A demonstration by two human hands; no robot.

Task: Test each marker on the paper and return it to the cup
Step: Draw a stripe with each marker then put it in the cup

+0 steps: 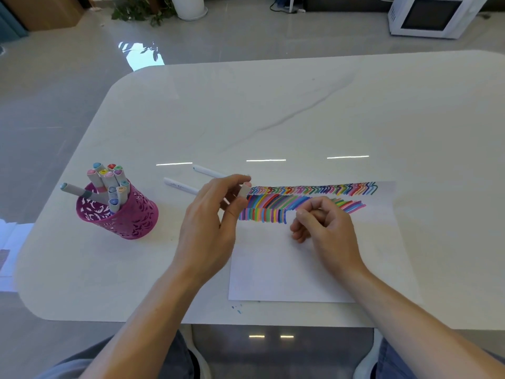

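A sheet of white paper (295, 266) lies at the table's front, its top filled with rows of coloured test strokes. My left hand (210, 228) pinches a pale grey marker (245, 190) with a pink end between thumb and fingers, at the left end of the strokes. My right hand (322, 222) rests on the paper just below the strokes with its fingers curled in; I see nothing in it. A magenta cut-out cup (128, 217) holding several capped markers stands at the left. Two white markers (180, 185) (207, 171) lie on the table behind my left hand.
The white table (300, 110) has rounded corners, and its near edge runs just below the paper. Small blue ink spots (237, 309) mark the table by the paper's lower left corner. On the floor beyond stand a white microwave (431, 16) and a potted plant (188, 6).
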